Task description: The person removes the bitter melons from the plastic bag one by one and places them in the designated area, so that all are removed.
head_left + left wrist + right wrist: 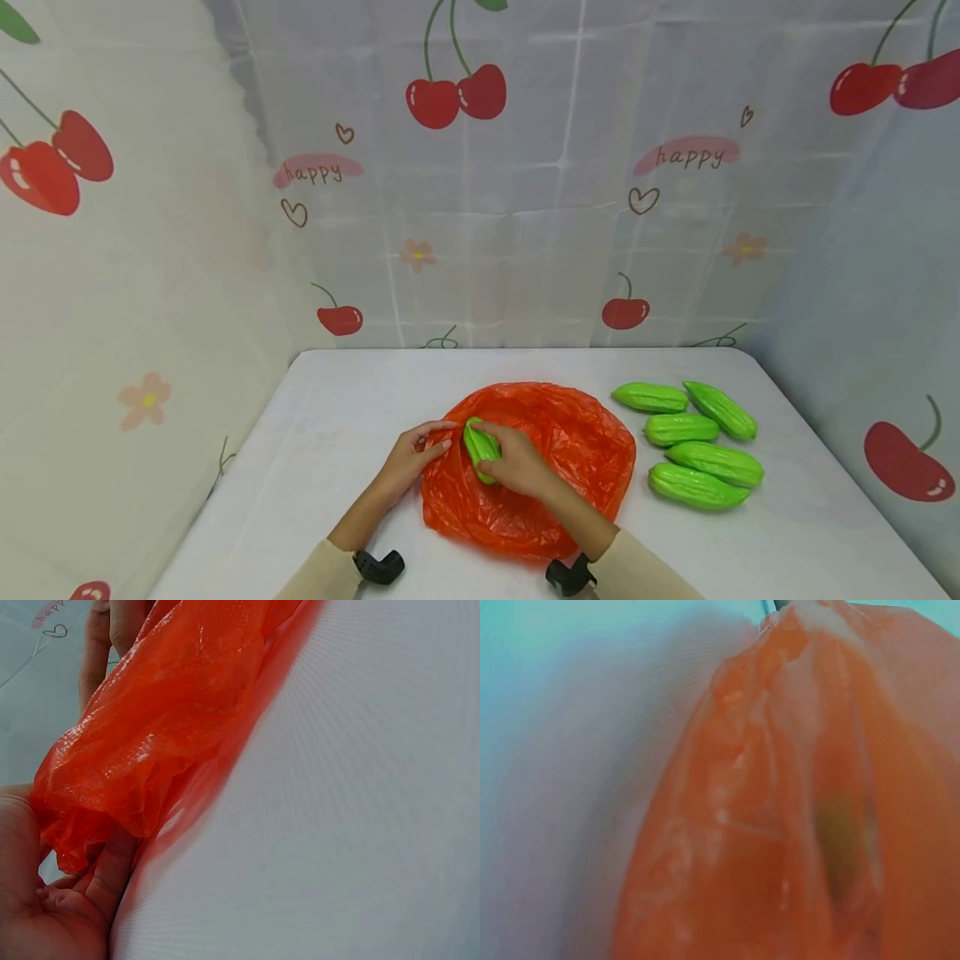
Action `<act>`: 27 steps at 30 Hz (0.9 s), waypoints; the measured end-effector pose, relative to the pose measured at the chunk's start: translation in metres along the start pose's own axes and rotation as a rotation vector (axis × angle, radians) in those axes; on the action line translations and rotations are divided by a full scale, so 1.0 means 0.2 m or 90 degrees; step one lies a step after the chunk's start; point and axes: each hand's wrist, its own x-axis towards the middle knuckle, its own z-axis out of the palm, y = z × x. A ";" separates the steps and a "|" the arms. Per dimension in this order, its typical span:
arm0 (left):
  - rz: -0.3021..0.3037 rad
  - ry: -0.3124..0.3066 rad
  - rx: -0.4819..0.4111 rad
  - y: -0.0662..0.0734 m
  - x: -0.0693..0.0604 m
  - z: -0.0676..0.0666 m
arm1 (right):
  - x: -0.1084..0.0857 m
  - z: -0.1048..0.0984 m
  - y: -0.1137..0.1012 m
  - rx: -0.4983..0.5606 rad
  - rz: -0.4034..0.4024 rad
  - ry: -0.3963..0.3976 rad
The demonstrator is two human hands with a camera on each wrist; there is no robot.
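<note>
A red plastic bag (577,450) lies spread and crumpled on the white table. My left hand (408,458) pinches its left edge; in the left wrist view, the gathered plastic sits between the thumb and fingers (111,874). Over the bag's left part, my right hand (517,458) grips a light green, ridged bitter melon (480,446), thumb on the near end and fingers at the far end. The right wrist view is filled by blurred bag plastic (727,847), with a dim green patch behind it. I cannot tell whether the bag holds anything else.
Several more bitter melons (697,486) lie in a loose group on the table (337,400), right of the bag. Cherry-printed curtains (525,192) hang behind the table and along both sides. A black wrist camera (378,567) is strapped to each wrist.
</note>
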 end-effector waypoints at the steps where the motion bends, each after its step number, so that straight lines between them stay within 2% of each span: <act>1: -0.001 0.001 0.001 0.00 0.00 0.00 | 0.00 0.00 0.00 0.003 0.002 0.000; 10: -0.004 -0.001 -0.005 0.00 0.00 0.00 | -0.04 -0.05 -0.02 0.021 0.017 -0.002; 17: -0.007 -0.002 -0.008 0.00 0.00 0.00 | -0.09 -0.11 -0.07 0.032 -0.001 -0.004; 27: -0.009 0.006 -0.003 0.01 -0.01 0.00 | -0.16 -0.18 -0.12 0.001 -0.008 0.017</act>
